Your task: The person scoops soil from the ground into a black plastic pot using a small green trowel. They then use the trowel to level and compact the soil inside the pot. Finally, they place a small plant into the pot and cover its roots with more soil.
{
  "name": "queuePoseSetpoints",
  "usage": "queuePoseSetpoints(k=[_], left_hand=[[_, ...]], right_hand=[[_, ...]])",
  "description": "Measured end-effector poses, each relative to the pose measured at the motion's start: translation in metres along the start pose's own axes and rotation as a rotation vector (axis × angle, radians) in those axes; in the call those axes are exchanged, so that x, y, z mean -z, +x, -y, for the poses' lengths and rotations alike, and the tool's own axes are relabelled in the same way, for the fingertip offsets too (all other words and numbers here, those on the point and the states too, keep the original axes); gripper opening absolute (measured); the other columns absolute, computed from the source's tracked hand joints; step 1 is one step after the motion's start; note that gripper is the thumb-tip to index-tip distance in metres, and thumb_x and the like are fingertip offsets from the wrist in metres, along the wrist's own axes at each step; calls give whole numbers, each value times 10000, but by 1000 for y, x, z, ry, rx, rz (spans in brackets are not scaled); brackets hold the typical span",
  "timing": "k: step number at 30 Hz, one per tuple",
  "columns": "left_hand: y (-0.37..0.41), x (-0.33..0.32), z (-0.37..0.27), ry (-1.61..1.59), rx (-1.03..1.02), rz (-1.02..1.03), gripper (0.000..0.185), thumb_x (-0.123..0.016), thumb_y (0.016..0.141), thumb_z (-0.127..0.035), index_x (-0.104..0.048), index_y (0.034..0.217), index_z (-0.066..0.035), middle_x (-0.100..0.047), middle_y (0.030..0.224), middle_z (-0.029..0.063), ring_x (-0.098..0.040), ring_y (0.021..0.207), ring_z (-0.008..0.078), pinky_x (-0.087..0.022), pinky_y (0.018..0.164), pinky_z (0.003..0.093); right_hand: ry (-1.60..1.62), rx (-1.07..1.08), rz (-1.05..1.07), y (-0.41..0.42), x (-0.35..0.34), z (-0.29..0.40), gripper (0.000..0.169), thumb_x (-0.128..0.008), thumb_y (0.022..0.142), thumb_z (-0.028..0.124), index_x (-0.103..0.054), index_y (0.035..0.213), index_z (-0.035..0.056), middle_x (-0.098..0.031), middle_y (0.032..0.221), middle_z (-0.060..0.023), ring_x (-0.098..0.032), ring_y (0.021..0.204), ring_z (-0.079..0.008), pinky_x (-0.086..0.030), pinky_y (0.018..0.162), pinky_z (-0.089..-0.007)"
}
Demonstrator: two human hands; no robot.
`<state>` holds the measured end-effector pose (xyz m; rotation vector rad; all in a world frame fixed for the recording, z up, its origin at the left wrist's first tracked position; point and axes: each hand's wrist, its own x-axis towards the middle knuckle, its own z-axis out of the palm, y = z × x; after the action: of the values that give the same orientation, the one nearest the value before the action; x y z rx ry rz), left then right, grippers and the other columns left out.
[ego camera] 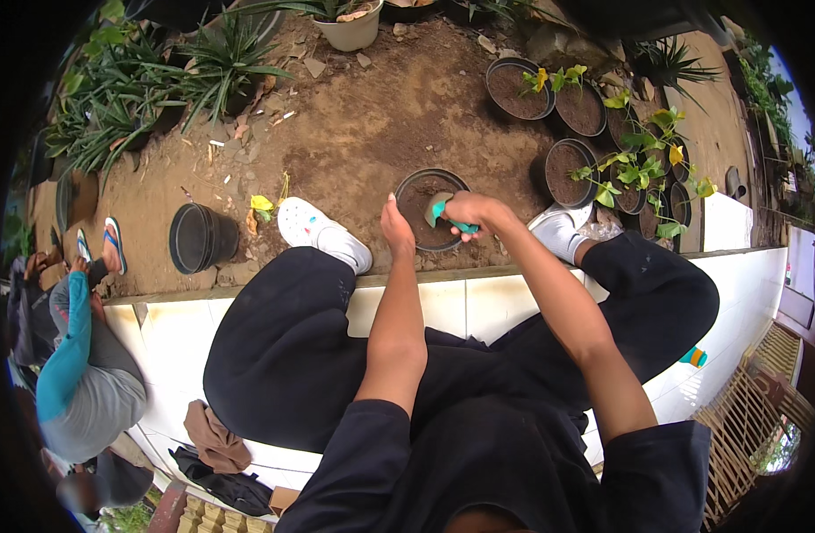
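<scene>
A round black plastic pot (pixel 432 171) with brown soil (pixel 415 193) in it stands on the dirt between my feet. My right hand (pixel 472 210) grips the teal handle of a hand trowel (pixel 438 209). Its blade is over the soil inside the pot; whether the tip is in the soil is hard to tell. Against the pot's left rim rests my left hand (pixel 398 228), upright with the fingers stretched. How far those fingers wrap around the rim is hidden.
Nested black pots (pixel 211 236) stand left of my white clog (pixel 314 230). Several soil-filled pots (pixel 567 141), some with leafy vines (pixel 637 170), crowd the right. A white tiled ledge (pixel 440 303) runs beneath me. Another person (pixel 91 393) sits at far left.
</scene>
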<state>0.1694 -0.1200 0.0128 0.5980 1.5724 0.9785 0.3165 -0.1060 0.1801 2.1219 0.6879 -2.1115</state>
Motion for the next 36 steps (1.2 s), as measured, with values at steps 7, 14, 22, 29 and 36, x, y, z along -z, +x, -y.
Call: queuePoseSetpoints(k=[7,14,22,29,36], left_hand=[[4,0,8,-23,-12,48,554,-468,1009,-417,-622,1174,89,-655,1186,166,-573,1111,282,-391,991,367],[3,0,12,-111,-7,63,486,-474,1010,-387,-626,1097,67,-647,1058,123,-575,989,221,-418,900,356],[10,1,18,-156,77,119,461,-480,1005,-356,-636,1090,69,-661,1071,133,-598,998,234,-434,893,355],[-5,-4,-3,-16,99,81,603,-471,1001,-437,-563,1309,73,-578,1342,179,-503,1267,283,-323,1091,369],[23,-2,37,-239,131,158,591,-486,989,-484,-591,1278,21,-602,1302,148,-535,1216,273,-359,1068,366]], right_hand=[[27,-39,-72,27,17,-13,186,-522,953,188,-605,861,49,-592,661,-21,-514,465,-119,-350,404,-303],[-376,96,-33,57,-27,67,207,-487,860,134,-562,681,61,-540,519,-72,-438,398,-156,-293,380,-350],[-367,87,-102,47,-26,47,170,-513,824,85,-621,714,16,-608,597,-110,-527,414,-201,-341,369,-358],[-281,104,-130,15,16,-47,183,-553,891,159,-661,945,22,-612,661,-50,-506,445,-137,-398,395,-330],[-252,155,-362,11,-3,-33,198,-507,716,68,-604,583,-41,-597,553,-195,-621,522,-304,-462,499,-431]])
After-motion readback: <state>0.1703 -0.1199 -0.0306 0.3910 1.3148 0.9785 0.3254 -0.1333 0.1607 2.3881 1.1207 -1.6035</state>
